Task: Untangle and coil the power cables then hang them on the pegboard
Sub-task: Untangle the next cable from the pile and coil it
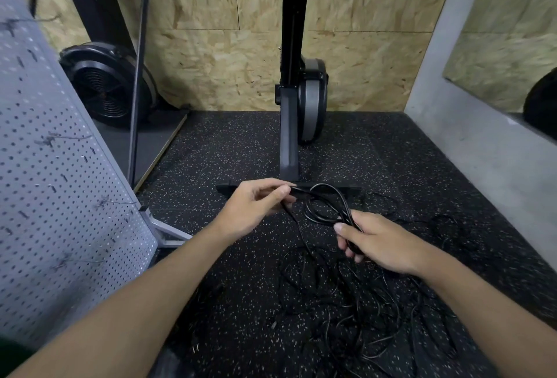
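**Partly formed coil** [327, 203] of black power cable, held just on the near side of the foot bar [226, 188] of the upended exercise machine [289, 136]. The right hand [382, 245] grips the gathered loops, its fingers curled round the bundle at the coil's near edge. The left hand [253, 206] pinches a single strand between thumb and fingertips at the coil's far-left edge, directly over the foot bar.

From the coil a loose run drops to the remaining tangle [346, 302]. This is a wide heap of thin black cables on the speckled rubber floor [229, 148], nearer the onlooker than the foot bar and slightly to its right. A two-pin plug [195, 348] lies off the tangle's near-left fringe. The grey pegboard [60, 197], fitted with a few hooks, stands well to the left of the foot bar.

**Likely hazards:**
- The trailing run probably passes through the heap, so drawing in the next loop could tighten a knot or drag other cables up with it.
- Black cable on a dark floor makes crossings hard to read.
- A slackened right-hand grip would let the loops spring apart.
- A loop swung forward could snag on the foot bar.
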Available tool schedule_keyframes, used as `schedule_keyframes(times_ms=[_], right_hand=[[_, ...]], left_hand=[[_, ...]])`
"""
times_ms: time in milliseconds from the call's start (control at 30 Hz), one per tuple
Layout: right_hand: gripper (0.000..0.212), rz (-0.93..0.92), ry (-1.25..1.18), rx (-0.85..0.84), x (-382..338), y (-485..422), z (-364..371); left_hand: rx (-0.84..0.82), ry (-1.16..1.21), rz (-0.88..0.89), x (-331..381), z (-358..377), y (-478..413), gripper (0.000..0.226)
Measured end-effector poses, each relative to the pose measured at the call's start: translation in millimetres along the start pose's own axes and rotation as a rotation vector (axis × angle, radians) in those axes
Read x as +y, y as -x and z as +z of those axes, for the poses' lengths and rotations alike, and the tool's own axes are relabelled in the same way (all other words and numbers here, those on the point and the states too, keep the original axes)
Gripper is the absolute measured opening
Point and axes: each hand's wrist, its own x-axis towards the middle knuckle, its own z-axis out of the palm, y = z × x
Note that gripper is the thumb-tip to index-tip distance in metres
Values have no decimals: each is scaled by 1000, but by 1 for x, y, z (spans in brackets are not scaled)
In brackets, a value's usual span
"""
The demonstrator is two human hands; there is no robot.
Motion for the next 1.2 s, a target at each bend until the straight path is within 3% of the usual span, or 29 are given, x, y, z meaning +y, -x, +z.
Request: schedule_keyframes(times_ms=[300, 533, 633, 867, 967, 1100, 1200], right_hand=[[33, -24, 144, 168, -2, -5, 17], [29, 35, 62, 234, -13, -7, 30], [28, 73, -27, 229, -14, -10, 37], [22, 140, -222, 165, -6, -13, 36], [22, 128, -302, 172, -5, -15, 27], [19, 94, -589, 241, -8, -17, 12], [21, 60, -867, 254, -10, -17, 6]], left_hand=[[251, 7, -115, 25, 44, 2, 29], [342, 179, -312, 21, 63, -5, 38], [359, 147, -354, 24, 69, -6, 41], [216, 90, -352, 28, 67, 0, 40], [132, 63, -257, 33, 64, 1, 36], [79, -52, -96, 23, 67, -1, 29], [-170, -77, -153, 14, 72, 1, 32]])
